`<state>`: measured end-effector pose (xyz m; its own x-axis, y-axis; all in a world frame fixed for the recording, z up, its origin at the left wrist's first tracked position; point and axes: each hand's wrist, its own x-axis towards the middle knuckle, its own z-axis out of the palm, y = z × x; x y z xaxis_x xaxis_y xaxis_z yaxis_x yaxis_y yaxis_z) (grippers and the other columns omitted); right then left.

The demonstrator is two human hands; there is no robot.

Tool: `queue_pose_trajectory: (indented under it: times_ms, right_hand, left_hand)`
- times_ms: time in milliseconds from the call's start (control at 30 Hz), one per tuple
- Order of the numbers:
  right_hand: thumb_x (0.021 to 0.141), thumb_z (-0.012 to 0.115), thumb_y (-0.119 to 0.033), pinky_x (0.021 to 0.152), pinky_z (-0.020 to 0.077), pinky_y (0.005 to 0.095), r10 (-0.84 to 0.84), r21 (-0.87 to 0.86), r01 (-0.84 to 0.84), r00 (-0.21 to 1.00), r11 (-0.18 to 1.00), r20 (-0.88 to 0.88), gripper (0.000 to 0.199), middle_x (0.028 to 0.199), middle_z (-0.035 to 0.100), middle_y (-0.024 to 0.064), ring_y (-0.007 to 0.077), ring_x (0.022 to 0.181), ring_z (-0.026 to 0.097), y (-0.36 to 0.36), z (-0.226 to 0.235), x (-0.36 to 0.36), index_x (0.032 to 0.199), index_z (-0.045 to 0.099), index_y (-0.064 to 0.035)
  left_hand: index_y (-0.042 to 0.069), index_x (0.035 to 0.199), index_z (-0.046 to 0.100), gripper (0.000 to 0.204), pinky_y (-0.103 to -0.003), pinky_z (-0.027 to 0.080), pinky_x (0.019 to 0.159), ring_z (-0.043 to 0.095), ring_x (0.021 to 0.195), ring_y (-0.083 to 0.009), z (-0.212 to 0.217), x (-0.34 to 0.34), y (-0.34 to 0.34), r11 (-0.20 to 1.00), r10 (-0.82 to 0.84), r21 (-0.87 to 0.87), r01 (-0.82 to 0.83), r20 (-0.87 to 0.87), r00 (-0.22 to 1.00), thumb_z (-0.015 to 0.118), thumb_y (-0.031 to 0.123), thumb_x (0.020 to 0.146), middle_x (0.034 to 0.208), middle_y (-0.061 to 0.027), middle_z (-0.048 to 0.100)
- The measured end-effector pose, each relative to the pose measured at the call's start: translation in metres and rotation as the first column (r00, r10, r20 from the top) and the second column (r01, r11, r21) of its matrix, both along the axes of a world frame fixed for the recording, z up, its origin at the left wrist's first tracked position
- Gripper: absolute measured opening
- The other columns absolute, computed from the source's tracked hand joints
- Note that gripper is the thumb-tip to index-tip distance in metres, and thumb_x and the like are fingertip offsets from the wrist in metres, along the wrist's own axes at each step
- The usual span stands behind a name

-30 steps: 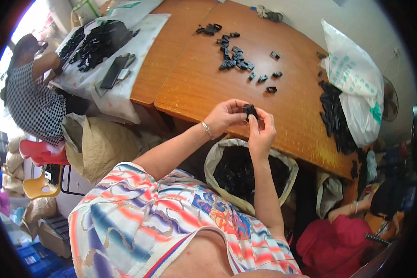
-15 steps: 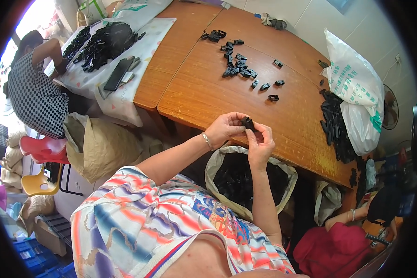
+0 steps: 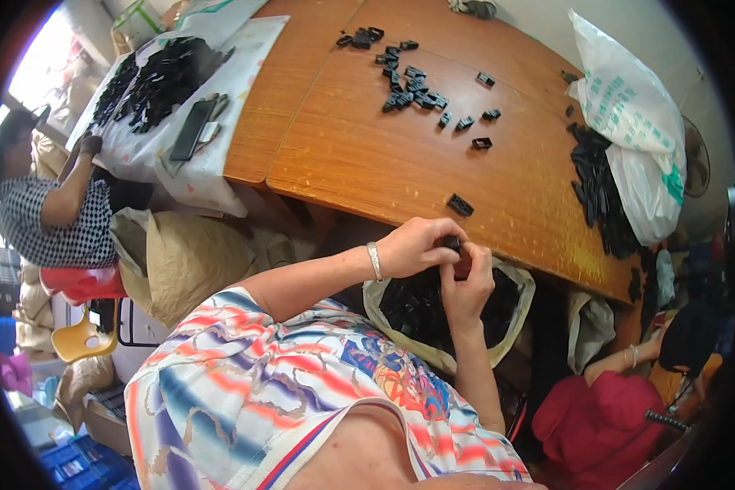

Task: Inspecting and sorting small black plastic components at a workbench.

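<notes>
My left hand (image 3: pixel 420 247) and my right hand (image 3: pixel 468 287) meet just off the near edge of the wooden table, fingers bent and closed. A small black plastic piece (image 3: pixel 452 242) shows at the fingers of my left hand, with my right fingertips pressed up against it; most of it is hidden. Beneath them stands an open pale sack (image 3: pixel 524 304), filled with black pieces (image 3: pixel 412 306). On the tabletop just beyond my hands lies a single black block (image 3: pixel 460 204), apart from them.
Black blocks (image 3: pixel 408 86) lie scattered over the wooden table (image 3: pixel 327 163). At its right end are a heap of black strips (image 3: pixel 600 192) and a white plastic bag (image 3: pixel 629 114). One person (image 3: pixel 53 208) sits at the left, another (image 3: pixel 600 416) at the lower right.
My hands have drawn back slightly from the table, toward me. A black block shows on the tabletop near where they were. The person at the left has lowered an arm; the view has shifted.
</notes>
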<state>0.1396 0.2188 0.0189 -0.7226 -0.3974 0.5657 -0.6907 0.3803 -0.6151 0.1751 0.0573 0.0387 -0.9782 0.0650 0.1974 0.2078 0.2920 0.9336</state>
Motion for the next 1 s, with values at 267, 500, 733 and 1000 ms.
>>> queue_pose_trajectory:
  times_ms: [267, 500, 733, 1000]
  right_hand:
    - [0.076, 0.077, -0.017, 0.056, 0.0495, 0.0323, 0.083, 0.286, -0.205, 0.919, 0.936, 0.385, 0.019, 0.073, 0.061, 0.0101, 0.0219, 0.058, 0.062, 0.065, 0.0, -0.007, 0.083, 0.066, -0.0019]
    - [0.081, 0.071, -0.014, 0.066, 0.0504, 0.0403, 0.022, 0.34, -0.055, 0.995, 0.939, 0.101, 0.016, 0.092, 0.061, 0.011, 0.0321, 0.078, 0.064, -0.006, 0.01, -0.09, 0.093, 0.066, -0.0049]
    - [0.079, 0.072, -0.017, 0.073, 0.0521, 0.0437, 0.001, 0.474, -0.068, 0.99, 0.878, 0.139, 0.022, 0.096, 0.063, 0.0128, 0.0363, 0.084, 0.064, -0.025, 0.0, -0.106, 0.097, 0.067, -0.0055]
    - [0.077, 0.074, -0.019, 0.074, 0.052, 0.0433, 0.094, 0.441, -0.179, 0.973, 0.879, 0.209, 0.025, 0.094, 0.063, 0.0127, 0.0355, 0.084, 0.064, -0.024, -0.001, -0.09, 0.098, 0.067, -0.0079]
  left_hand:
    - [0.001, 0.106, 0.064, 0.023, -0.034, 0.053, 0.076, 0.066, 0.085, -0.0244, -0.029, -0.116, -0.079, 0.846, 0.456, -0.214, -0.489, -0.184, 0.871, 0.067, 0.014, 0.087, 0.099, -0.0153, 0.067]
    - [0.002, 0.107, 0.065, 0.037, -0.041, 0.051, 0.086, 0.063, 0.099, -0.0346, -0.05, -0.204, -0.09, 0.583, 0.569, -0.604, -0.544, -0.175, 0.804, 0.067, 0.032, 0.086, 0.109, -0.0207, 0.063]
    - [0.007, 0.105, 0.068, 0.026, -0.039, 0.05, 0.088, 0.062, 0.099, -0.0313, -0.056, -0.214, -0.099, 0.496, 0.51, -0.707, -0.505, -0.234, 0.828, 0.066, 0.022, 0.085, 0.106, -0.0148, 0.064]
    - [0.002, 0.103, 0.069, 0.027, -0.036, 0.053, 0.08, 0.068, 0.088, -0.0274, -0.052, -0.172, -0.101, 0.846, 0.451, -0.299, -0.442, -0.043, 0.891, 0.069, 0.017, 0.081, 0.097, -0.0159, 0.071]
